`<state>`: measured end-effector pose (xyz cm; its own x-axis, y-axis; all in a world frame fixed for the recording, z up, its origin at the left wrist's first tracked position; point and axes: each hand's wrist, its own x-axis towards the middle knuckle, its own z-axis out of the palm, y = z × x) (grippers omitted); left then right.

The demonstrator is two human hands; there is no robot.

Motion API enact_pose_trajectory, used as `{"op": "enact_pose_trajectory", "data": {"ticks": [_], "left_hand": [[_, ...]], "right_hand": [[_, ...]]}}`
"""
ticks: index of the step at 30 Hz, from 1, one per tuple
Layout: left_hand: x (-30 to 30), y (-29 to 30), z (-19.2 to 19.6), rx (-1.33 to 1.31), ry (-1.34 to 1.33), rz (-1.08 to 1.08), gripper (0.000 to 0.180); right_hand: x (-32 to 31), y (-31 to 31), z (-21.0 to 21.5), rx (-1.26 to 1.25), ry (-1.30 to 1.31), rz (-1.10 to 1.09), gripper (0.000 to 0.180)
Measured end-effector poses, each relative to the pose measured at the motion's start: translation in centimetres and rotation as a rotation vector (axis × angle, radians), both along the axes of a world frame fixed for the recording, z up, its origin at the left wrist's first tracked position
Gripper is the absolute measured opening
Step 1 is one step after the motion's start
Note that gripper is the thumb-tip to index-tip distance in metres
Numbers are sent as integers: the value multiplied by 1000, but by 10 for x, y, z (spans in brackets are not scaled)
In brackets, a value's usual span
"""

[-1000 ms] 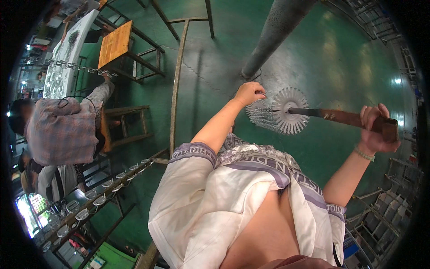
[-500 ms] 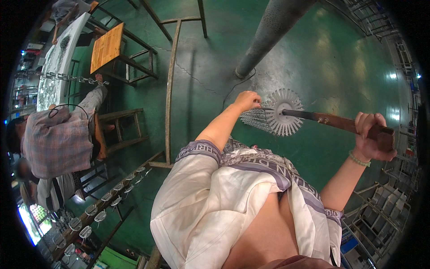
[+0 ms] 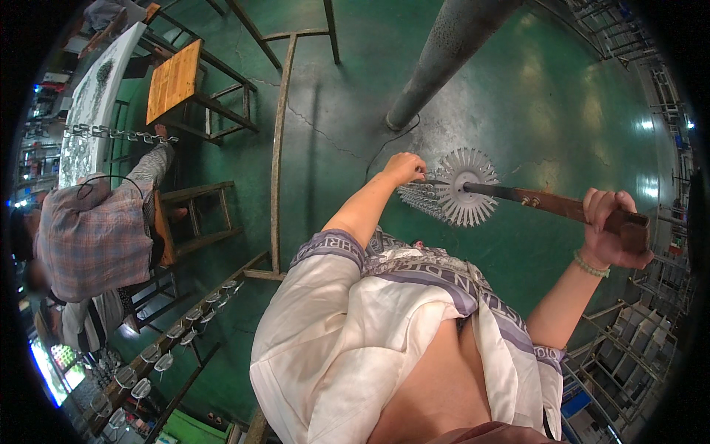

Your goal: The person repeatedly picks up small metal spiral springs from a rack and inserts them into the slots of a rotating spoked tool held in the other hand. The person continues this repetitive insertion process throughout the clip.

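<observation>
My right hand is wrapped round the outer end of a rusty brown metal bar with bolts through it. A dark round rod runs from that bar into the centre of a round rack, whose flat pale metal strips spread like spokes. Behind the front ring, rows of small metal pieces continue toward the left. My left hand is closed beside the rack's left side, fingertips pinched at a thin dark piece reaching toward the ring. What exactly those fingers hold is hidden.
A thick grey post stands ahead. To the left are a metal frame, a wooden-topped stool and a person in a plaid shirt. Glasses-like pieces hang along a rail at lower left. Metal racks stand right.
My left hand and the rack have shifted slightly left in the picture, with the bar in my right hand following a little. Both hands keep their closed shape.
</observation>
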<state>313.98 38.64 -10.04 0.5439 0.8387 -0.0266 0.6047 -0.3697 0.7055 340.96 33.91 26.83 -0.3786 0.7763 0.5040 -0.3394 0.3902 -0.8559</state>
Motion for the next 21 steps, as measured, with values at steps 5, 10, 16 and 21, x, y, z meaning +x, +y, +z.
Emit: {"op": "enact_pose_trajectory", "data": {"ticks": [5, 10, 16, 21], "left_hand": [[4, -2, 0, -15, 51, -11, 18], [11, -7, -11, -4, 27, 26, 17], [16, -14, -11, -9, 15, 44, 18], [22, -15, -13, -26, 30, 34, 19]], "right_hand": [[0, 1, 0, 5, -3, 9, 98], [-2, 1, 0, 16, 0, 10, 99], [2, 4, -1, 17, -15, 31, 101], [5, -2, 0, 10, -18, 1, 102]]}}
